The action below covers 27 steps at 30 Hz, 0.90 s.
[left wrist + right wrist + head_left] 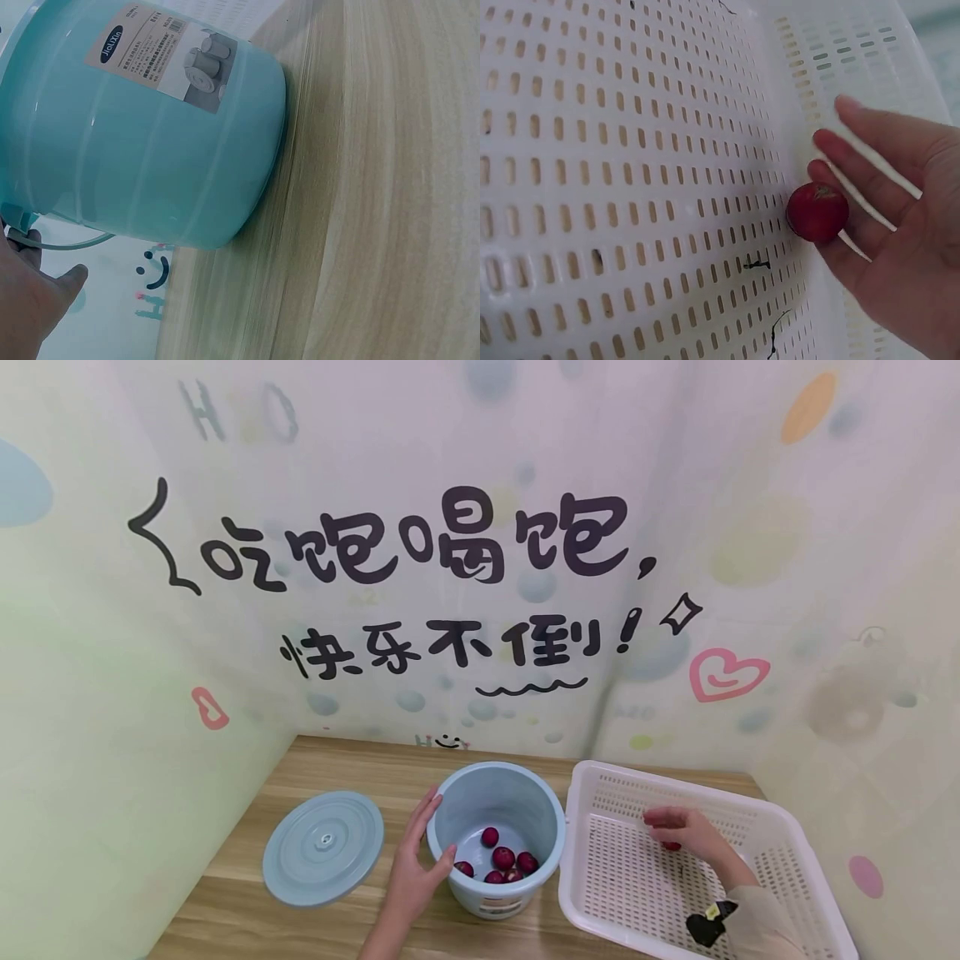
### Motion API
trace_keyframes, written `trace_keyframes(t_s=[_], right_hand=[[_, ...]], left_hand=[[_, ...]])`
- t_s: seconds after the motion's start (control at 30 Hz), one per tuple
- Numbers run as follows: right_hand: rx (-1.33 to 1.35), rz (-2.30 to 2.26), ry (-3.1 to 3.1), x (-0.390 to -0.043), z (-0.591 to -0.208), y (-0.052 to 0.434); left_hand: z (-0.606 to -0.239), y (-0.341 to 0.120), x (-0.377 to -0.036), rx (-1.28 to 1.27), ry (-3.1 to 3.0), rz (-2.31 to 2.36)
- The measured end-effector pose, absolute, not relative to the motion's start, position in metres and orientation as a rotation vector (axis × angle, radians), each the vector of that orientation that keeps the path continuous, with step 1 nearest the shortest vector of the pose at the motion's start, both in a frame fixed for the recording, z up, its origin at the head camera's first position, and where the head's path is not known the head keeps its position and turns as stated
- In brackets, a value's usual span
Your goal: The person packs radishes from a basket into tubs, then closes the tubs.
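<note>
My left hand (pixel 411 868) rests against the left side of a light blue bucket (pixel 561 827), fingers spread near its rim. In the left wrist view, the fingers are beside the bucket's thin handle (pixel 82 244). Several small, round, dark red fruits (pixel 503 858) lie at the bottom of the bucket. My right hand (pixel 693 839) is inside a white perforated plastic basket (pixel 611 872), its fingers extended and apart. One red round fruit (pixel 817 212) is right at these fingers, close to the basket's surface. Whether it bears on the fingers or the basket, I cannot tell.
A round light blue lid (pixel 324 847) lies on the wooden table (pixel 247 868), left of the bucket. The basket stands just right of the bucket. Thin dark stem bits (pixel 778 330) are on the basket's mesh. A printed wall sheet (pixel 450 435) rises behind the table.
</note>
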State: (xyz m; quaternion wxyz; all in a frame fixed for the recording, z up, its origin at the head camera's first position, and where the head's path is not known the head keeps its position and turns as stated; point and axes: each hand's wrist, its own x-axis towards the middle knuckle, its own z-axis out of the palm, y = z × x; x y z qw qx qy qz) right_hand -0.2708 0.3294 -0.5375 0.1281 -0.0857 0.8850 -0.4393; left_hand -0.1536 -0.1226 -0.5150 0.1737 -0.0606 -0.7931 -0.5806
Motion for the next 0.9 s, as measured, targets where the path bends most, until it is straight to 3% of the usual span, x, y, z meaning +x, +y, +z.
trace_keyframes(t_s=[0.27,0.53,0.9], right_hand=[[-0.299,-1.213,2.549,-0.269,-0.535,0.336],[-0.107,-1.048,2.646,-0.267,-0.529,0.333],[-0.379,-1.14,2.601,-0.262,-0.512,0.324]], left_hand=[[-0.515,-0.122,-0.154,-0.194,-2.241,-1.653],[-0.517,-0.121,-0.154,-0.165,-2.27,-1.628],[-0.515,-0.121,-0.152,-0.135,-2.288,-1.631]])
